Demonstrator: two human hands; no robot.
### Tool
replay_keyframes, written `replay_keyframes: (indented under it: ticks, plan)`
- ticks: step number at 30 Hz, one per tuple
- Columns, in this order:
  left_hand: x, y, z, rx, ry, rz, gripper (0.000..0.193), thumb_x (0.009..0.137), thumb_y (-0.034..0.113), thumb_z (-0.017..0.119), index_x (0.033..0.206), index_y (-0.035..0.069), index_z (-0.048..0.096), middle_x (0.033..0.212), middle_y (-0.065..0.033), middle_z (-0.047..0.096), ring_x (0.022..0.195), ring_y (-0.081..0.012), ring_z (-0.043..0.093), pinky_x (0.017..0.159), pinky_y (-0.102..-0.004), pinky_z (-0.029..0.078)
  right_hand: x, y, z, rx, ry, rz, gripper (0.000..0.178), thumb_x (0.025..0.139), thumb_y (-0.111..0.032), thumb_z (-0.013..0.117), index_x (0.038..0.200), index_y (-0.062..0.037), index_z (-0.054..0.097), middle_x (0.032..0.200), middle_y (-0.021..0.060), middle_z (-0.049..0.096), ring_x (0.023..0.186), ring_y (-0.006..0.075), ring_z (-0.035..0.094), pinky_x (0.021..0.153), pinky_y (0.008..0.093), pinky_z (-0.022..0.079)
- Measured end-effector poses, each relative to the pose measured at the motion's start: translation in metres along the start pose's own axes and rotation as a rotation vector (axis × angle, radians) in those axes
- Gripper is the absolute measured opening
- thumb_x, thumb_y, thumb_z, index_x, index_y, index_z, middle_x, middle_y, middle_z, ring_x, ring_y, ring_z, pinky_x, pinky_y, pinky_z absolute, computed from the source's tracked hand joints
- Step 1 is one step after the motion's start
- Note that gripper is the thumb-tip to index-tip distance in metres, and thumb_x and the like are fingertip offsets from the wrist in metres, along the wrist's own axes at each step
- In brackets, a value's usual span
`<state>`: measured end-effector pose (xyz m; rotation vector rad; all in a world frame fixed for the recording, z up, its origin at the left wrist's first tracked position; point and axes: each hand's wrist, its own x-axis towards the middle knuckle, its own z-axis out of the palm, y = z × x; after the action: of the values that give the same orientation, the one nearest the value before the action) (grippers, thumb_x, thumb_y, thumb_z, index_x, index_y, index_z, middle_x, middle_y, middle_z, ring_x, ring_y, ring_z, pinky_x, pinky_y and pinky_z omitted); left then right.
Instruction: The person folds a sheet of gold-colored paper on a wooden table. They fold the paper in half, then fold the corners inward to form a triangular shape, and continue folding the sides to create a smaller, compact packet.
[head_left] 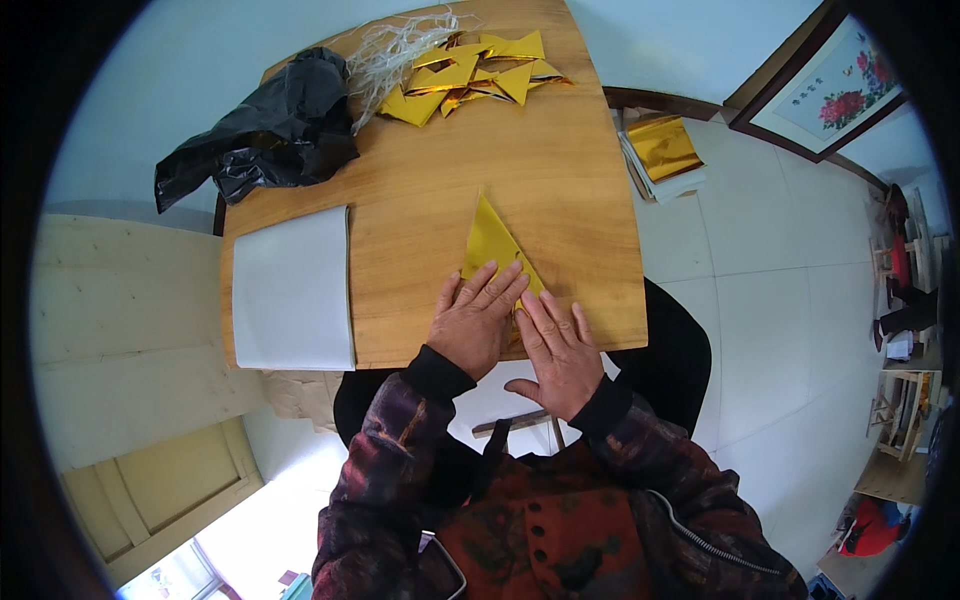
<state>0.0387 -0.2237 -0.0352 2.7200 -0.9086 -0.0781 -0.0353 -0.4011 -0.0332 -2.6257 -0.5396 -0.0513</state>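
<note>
A sheet of gold paper [490, 237], folded to a triangle, lies on the wooden table [415, 180] near its front edge, one point toward the far side. Flat on its lower left part rests my left hand [480, 315], fingers stretched out. My right hand [556, 350] lies along the paper's lower right edge with fingers extended and the thumb apart. Both hands cover the lower part of the paper. At the far end of the table is a pile of folded gold paper pieces [470, 72].
Left of the folded paper lies a grey-white stack of sheets [292, 290]. Behind it are a crumpled black plastic bag [290, 125] and a tangle of clear strips [395, 55]. On the floor to the right sits a stack topped with gold paper [663, 148], near a framed flower picture [835, 85].
</note>
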Motion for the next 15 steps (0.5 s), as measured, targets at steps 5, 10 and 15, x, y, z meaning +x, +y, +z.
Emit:
replay_keyframes:
  ticks: [5,10,15]
  plan:
    - [-0.0015,0.0014,-0.0025,-0.054,-0.003,-0.006,0.053,0.096,0.017,0.052,0.148,0.021,0.045,0.155,0.0017,0.041,0.141,-0.0215,0.039,0.117,-0.0461,0.02,-0.0014,-0.0045,0.0034,-0.077,-0.035,0.023,0.099,0.066,-0.048,0.083,0.147,-0.0069,0.042,0.158,0.0163,0.029,0.147,0.0342,0.024,0.116,0.0558,0.022]
    - [-0.0006,0.0001,-0.0026,-0.035,-0.022,0.001,0.055,0.094,0.024,0.054,0.148,0.021,0.045,0.155,0.0031,0.041,0.142,-0.0201,0.038,0.118,-0.0469,0.018,-0.0027,-0.0038,0.0038,-0.113,-0.042,0.012,0.098,0.066,-0.043,0.084,0.149,-0.0147,0.041,0.158,0.0168,0.028,0.147,0.0338,0.024,0.116,0.0533,0.024]
    - [-0.0001,0.0003,-0.004,-0.064,-0.049,-0.018,0.056,0.094,0.023,0.053,0.148,0.021,0.044,0.156,0.0029,0.04,0.143,-0.0204,0.036,0.119,-0.0477,0.018,-0.0095,-0.0034,0.004,-0.135,-0.055,-0.011,0.096,0.069,-0.039,0.083,0.15,-0.0142,0.039,0.158,0.0165,0.028,0.148,0.0332,0.025,0.116,0.051,0.025]
